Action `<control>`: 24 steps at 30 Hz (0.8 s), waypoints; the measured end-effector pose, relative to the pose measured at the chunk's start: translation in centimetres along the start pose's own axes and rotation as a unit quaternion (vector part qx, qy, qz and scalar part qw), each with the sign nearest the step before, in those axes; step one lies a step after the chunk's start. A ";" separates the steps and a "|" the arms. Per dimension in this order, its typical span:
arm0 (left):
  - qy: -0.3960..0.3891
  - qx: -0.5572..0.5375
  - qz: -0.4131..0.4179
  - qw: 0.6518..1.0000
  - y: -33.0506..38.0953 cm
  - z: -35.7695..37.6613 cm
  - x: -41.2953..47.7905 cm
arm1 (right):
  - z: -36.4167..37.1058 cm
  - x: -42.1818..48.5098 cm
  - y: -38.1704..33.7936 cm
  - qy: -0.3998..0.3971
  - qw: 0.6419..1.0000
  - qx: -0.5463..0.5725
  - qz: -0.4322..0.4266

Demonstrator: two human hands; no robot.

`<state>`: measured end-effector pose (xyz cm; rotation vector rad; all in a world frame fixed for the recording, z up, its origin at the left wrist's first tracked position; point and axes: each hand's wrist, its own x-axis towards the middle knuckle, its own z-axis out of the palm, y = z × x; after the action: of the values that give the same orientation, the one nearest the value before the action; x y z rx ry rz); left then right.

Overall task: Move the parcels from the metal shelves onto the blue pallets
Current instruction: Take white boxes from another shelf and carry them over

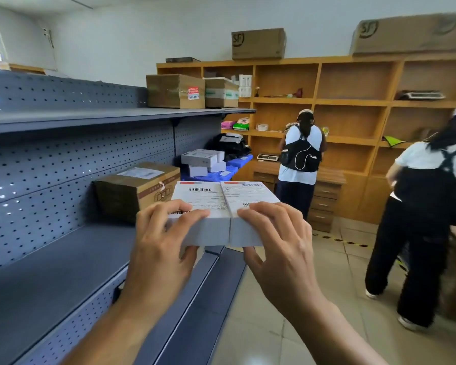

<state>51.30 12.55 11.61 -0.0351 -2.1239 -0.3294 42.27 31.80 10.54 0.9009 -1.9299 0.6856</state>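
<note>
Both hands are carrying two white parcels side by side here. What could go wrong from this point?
1. The left hand and right hand each grip only the near end of one of the two white parcels; the far ends could dip and one might slip.
2. The blue pallets already carry loose white boxes; setting down there might topple them.
3. A person stands near the path.

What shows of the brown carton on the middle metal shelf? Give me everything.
The brown carton is a closed cardboard box with a white shipping label on top and a paler printed band on its side. It stands upright on the grey metal shelf, near the perforated back panel. The held white parcels hide its right corner.
</note>
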 end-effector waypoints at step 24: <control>-0.013 -0.009 0.002 1.000 -15.5 16.3 12.7 | 18.1 9.3 12.6 -0.009 0.998 -0.051 0.018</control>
<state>28.54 0.32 10.36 -0.0549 -2.1464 -0.3477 20.15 22.73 8.82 0.8122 -1.9838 0.5953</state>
